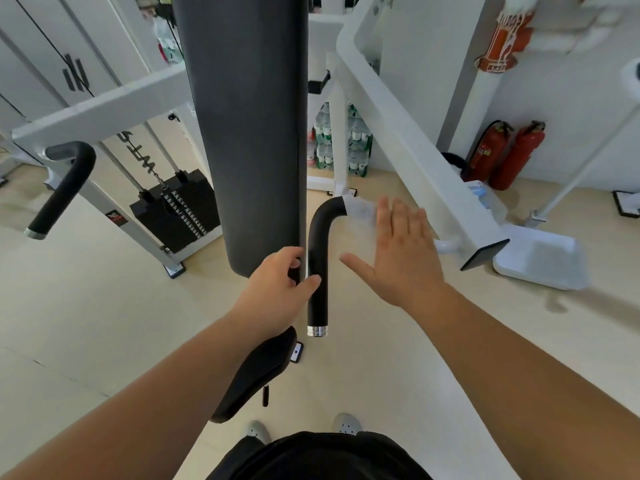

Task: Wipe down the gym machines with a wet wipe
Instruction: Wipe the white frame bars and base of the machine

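A white-framed gym machine stands in front of me with a tall black back pad [249, 133] and a bent black handle [318, 258] just right of it. My left hand [280, 285] is wrapped around the lower straight part of this handle, thumb on its front. My right hand [394, 251] lies flat with fingers spread over the white machine arm [408, 150], where the handle joins it. It presses a white wet wipe [360, 211], which shows past the fingertips. A second black handle [65, 188] hangs at the left.
A black seat pad [259, 372] is below my left forearm. The weight stack [176, 209] stands behind at the left. Two red fire extinguishers [505, 157] and a white tray [540, 258] sit on the floor at the right, with packs of water bottles [356, 140] behind the frame.
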Tool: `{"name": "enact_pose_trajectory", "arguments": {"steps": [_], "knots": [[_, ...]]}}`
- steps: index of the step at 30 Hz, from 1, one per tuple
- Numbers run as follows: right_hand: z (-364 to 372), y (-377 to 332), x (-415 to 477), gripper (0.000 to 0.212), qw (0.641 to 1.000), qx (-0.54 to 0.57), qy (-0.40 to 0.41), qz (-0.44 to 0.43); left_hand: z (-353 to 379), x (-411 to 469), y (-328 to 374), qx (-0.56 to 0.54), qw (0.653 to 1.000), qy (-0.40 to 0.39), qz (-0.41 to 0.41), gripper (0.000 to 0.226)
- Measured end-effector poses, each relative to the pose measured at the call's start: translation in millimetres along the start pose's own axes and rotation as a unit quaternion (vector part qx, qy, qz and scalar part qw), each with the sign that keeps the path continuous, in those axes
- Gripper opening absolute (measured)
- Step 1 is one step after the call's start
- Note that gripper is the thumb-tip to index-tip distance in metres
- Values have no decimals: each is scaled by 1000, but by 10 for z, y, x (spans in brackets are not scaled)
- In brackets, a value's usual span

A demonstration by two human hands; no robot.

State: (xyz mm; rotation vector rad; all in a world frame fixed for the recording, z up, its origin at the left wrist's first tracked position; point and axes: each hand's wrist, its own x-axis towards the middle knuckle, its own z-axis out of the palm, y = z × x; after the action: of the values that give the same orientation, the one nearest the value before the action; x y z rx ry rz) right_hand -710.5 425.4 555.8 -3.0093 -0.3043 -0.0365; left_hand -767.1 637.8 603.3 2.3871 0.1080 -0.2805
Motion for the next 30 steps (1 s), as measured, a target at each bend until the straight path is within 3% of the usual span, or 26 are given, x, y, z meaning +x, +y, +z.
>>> {"name": "enact_pose_trajectory", "arguments": {"steps": [3, 7, 11, 15, 18, 21, 24, 27, 30], "knots": [[89, 259, -282, 113, 998, -43, -14, 31, 42, 126, 92, 18, 1000, -23, 6, 48], [42, 213, -211, 113, 999, -33, -22, 25, 59, 258, 127, 86, 996, 3, 1, 21], [-66, -144, 225, 111, 997, 44, -10, -59, 102, 251, 81, 96, 995, 29, 22, 38], [-143, -403, 475, 97, 989, 20, 26, -147, 167, 227, -29, 45, 997, 63, 12, 27], [-105, -245, 362, 91, 983, 6, 17, -185, 164, 253, -119, 12, 999, 48, 8, 52], [-130, 107, 203, 94, 992, 32, -18, -121, 181, 259, -129, -2, 999, 47, -6, 71], [-184, 217, 128, 102, 998, 20, -34, -58, 204, 254, -91, -4, 999, 51, -14, 74], [-197, -12, 242, 106, 998, 32, -19, -45, 204, 237, -76, -24, 998, 60, -19, 67], [-209, -352, 438, 101, 994, 39, -15, -103, 202, 223, -58, -18, 998, 55, -8, 30]]}}
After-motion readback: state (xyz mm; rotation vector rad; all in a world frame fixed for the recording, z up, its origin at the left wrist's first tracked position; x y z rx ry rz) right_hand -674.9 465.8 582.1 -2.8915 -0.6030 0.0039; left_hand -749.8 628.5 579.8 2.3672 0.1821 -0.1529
